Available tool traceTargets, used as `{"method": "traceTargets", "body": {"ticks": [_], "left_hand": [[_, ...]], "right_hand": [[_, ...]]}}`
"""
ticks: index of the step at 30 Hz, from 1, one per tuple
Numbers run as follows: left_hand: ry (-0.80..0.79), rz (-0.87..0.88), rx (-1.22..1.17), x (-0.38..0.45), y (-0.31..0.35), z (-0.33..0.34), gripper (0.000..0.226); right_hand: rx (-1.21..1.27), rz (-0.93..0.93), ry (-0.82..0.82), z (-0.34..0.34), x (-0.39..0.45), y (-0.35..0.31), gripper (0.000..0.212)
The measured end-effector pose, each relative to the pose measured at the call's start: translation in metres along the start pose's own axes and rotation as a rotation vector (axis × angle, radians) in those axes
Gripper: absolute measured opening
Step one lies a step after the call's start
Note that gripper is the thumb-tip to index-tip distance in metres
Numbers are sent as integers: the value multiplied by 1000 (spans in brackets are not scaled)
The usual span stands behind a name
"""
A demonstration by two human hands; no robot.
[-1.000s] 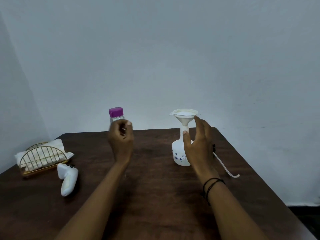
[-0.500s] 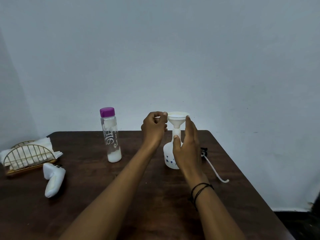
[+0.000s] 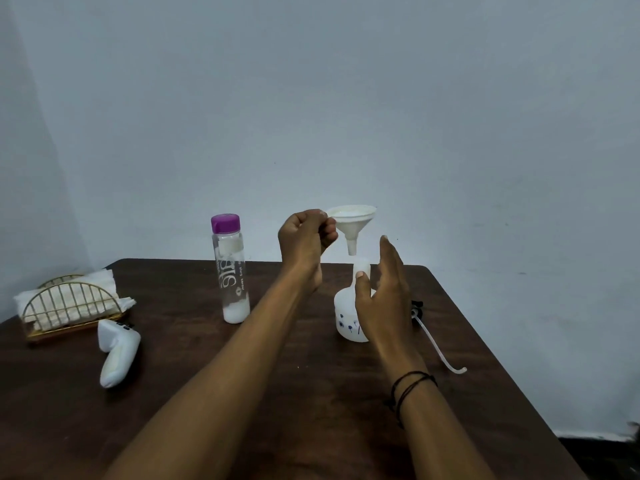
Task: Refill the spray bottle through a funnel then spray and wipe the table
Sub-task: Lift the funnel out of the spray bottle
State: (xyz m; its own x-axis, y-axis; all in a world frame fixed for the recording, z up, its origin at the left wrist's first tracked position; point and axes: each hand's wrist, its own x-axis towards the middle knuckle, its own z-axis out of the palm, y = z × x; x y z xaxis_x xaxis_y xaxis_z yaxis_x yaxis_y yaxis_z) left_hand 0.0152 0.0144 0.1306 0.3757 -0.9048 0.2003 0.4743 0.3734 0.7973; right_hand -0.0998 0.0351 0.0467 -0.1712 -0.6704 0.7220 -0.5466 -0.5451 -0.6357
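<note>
A white funnel [image 3: 351, 220] hangs in the air, its spout tip just above the open neck of the white spray bottle [image 3: 346, 306]. My left hand [image 3: 304, 237] pinches the funnel's rim tab. My right hand [image 3: 384, 299] is beside the spray bottle with its thumb touching the neck and its fingers straight, a small gap showing between fingers and neck. A clear water bottle [image 3: 230, 271] with a purple cap stands to the left, a little white liquid at its bottom. The spray head with its long tube [image 3: 433, 341] lies on the table to the right.
On the dark wooden table [image 3: 311, 393], a gold wire holder with white napkins [image 3: 65, 303] stands at the far left. A white controller [image 3: 116, 355] lies in front of it. The table's right edge runs close to the spray tube.
My left hand left the water bottle, took the funnel's rim and lifted the funnel out of the spray bottle's neck. My right fingers have loosened from the neck.
</note>
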Motion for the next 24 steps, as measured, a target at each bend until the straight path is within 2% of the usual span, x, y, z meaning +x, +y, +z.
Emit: {"method": "traceTargets", "body": {"ticks": [9,16,21,24], "left_hand": [[153,95,-71,1,25,-56,9],[285,-80,9,-2,-6,-102,15],[291,-104,195,1,-25,-123,13],[312,-100,225,7,-30,-131,15]], "right_hand": [[39,89,-25,1,-2,-1,62],[17,179,-76,3,-7,3,65],[-16,229,-154,5,-12,6,69],[-62,247,-179,7,-13,9,73]]}}
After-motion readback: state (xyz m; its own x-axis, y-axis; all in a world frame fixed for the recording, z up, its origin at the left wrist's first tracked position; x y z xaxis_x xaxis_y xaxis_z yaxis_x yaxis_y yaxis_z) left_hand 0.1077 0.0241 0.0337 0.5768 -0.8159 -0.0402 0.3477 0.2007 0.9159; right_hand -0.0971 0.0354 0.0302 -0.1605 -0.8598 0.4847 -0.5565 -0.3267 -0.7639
